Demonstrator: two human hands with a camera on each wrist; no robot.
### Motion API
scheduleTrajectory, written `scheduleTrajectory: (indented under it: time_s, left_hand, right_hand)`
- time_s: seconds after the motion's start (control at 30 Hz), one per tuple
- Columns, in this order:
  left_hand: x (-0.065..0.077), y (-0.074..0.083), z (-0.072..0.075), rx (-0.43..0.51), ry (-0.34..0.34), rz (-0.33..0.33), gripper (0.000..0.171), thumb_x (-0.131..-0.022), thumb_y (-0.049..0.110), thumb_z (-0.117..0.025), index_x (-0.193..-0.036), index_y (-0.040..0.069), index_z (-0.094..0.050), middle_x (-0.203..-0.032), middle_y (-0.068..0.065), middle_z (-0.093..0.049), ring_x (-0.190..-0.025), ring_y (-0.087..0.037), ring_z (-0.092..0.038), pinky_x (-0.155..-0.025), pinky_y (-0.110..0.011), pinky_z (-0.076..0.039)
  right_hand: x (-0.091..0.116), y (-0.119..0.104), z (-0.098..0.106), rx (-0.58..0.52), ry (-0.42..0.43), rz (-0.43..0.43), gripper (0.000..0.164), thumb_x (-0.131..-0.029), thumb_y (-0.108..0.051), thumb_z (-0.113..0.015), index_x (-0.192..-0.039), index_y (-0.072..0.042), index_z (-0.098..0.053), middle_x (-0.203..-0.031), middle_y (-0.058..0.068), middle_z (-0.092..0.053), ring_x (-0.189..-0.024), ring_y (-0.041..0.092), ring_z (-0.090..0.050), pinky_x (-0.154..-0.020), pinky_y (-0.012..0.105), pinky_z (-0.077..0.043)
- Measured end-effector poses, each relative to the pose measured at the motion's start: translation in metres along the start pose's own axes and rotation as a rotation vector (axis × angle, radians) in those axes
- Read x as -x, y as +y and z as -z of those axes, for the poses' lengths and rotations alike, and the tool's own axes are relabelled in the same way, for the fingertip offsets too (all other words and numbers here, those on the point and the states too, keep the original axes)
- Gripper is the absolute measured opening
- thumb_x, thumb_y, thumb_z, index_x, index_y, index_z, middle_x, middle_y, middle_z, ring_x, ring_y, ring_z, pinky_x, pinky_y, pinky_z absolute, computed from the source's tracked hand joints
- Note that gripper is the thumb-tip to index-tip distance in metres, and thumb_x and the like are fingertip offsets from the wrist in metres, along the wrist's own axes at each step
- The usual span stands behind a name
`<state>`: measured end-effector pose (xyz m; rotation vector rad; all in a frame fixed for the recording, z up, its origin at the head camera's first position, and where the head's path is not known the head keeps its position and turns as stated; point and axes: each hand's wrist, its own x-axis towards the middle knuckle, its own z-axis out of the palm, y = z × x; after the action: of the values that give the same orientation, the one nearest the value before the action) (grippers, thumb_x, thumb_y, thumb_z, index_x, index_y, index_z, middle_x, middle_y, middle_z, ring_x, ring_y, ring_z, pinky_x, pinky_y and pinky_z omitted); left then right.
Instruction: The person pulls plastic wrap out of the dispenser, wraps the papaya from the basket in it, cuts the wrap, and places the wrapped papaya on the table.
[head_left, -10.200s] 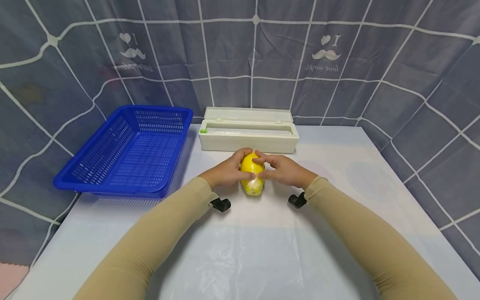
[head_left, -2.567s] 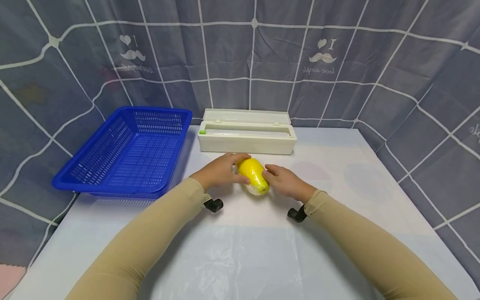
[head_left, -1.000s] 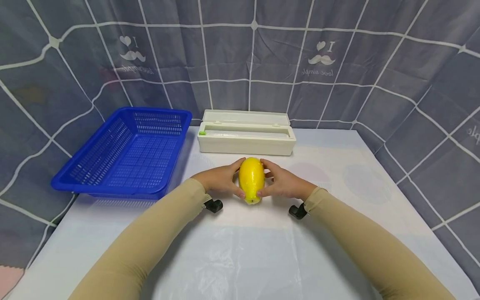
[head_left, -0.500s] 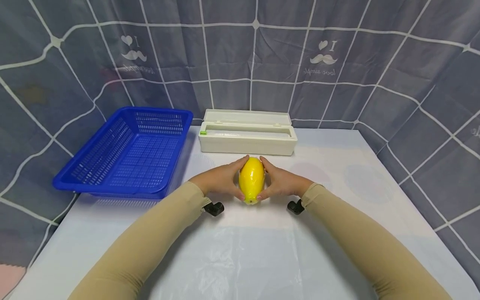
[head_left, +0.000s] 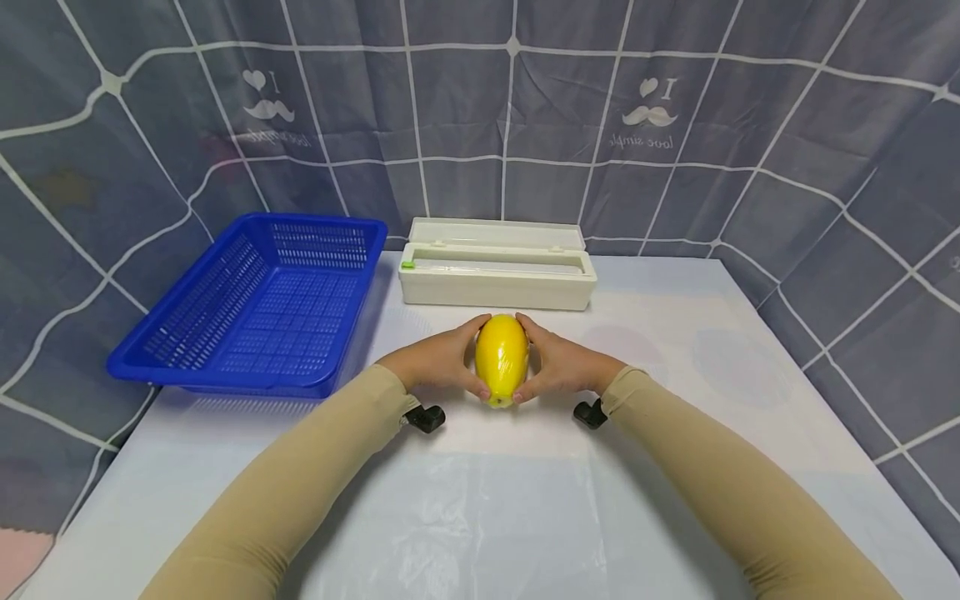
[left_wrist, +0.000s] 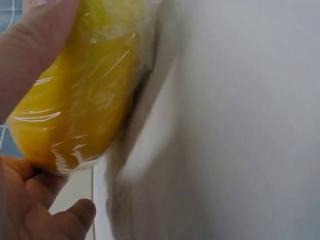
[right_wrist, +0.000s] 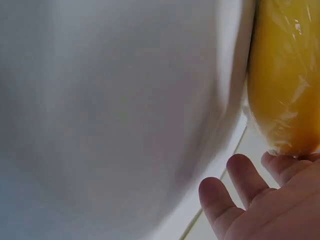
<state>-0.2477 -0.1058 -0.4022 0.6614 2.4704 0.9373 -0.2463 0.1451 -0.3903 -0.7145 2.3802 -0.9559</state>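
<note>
A yellow oblong fruit, tightly covered in clear cling film, sits near the middle of the table with its narrower end toward me. My left hand holds its left side, thumb at the near end and fingers at the far end. From the other side my right hand grips it the same way. In the left wrist view the film on the fruit shows creases and a bunched edge along the underside. The right wrist view shows fingertips at the fruit's far end, other fingers spread away from it.
Right behind the fruit stands a white cling film dispenser, lid raised, with a green slider at its left. A blue plastic basket stands to the left. A grey checked curtain surrounds the white-covered table.
Earlier the fruit was turned at an angle with film loose underneath; now it points straight toward me between both hands. Over the last half second it has shifted only slightly left.
</note>
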Motion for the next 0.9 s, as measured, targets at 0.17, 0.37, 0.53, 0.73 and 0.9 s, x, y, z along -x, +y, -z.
scheduleTrajectory:
  time_s: [0.17, 0.37, 0.53, 0.73, 0.9]
  left_hand:
    - [0.0, -0.0026, -0.0001, -0.003, 0.0, 0.001, 0.137, -0.071, 0.047, -0.097, -0.17, 0.021, -0.008, -0.176, -0.011, -0.021, -0.162, -0.03, -0.025, -0.131, -0.056, -0.019]
    - [0.0009, -0.0013, -0.0014, 0.006, 0.009, -0.008, 0.138, -0.071, 0.051, -0.096, -0.17, 0.021, -0.004, -0.176, -0.009, -0.022, -0.16, -0.031, -0.03, -0.131, -0.055, -0.022]
    - [0.0017, -0.0036, -0.0028, 0.016, 0.012, -0.002, 0.135, -0.071, 0.049, -0.096, -0.169, 0.023, -0.008, -0.175, -0.011, -0.024, -0.16, -0.031, -0.029, -0.131, -0.055, -0.021]
    - [0.0022, -0.0071, -0.0035, 0.014, 0.014, -0.016, 0.133, -0.071, 0.05, -0.096, -0.168, 0.023, -0.01, -0.175, -0.011, -0.023, -0.16, -0.031, -0.029, -0.131, -0.056, -0.022]
    - [0.0042, -0.0079, -0.0031, 0.002, 0.013, -0.007, 0.137, -0.072, 0.05, -0.096, -0.169, 0.025, -0.002, -0.176, -0.009, -0.021, -0.16, -0.03, -0.029, -0.131, -0.055, -0.021]
  right_hand:
    - [-0.0015, 0.0014, -0.0007, 0.004, 0.006, 0.015, 0.143, -0.073, -0.035, -0.098, -0.169, -0.008, 0.005, -0.174, 0.018, -0.02, -0.162, 0.034, -0.02, -0.132, 0.06, -0.009]
    - [-0.0005, 0.0014, 0.0006, -0.001, 0.016, 0.001, 0.143, -0.072, -0.034, -0.098, -0.169, -0.008, 0.004, -0.173, 0.018, -0.024, -0.161, 0.034, -0.025, -0.132, 0.06, -0.011]
    - [-0.001, 0.0022, 0.0001, -0.005, 0.01, -0.018, 0.144, -0.073, -0.035, -0.098, -0.168, -0.008, 0.007, -0.173, 0.019, -0.024, -0.16, 0.036, -0.026, -0.131, 0.061, -0.014]
    - [-0.0017, 0.0008, -0.0016, -0.014, 0.017, -0.02, 0.138, -0.071, -0.033, -0.099, -0.169, -0.012, -0.004, -0.171, 0.017, -0.029, -0.159, 0.035, -0.028, -0.131, 0.062, -0.013]
    - [-0.0021, -0.0006, -0.0038, -0.034, 0.024, 0.029, 0.137, -0.072, -0.029, -0.099, -0.169, -0.009, -0.004, -0.17, 0.015, -0.03, -0.159, 0.033, -0.027, -0.132, 0.061, -0.011]
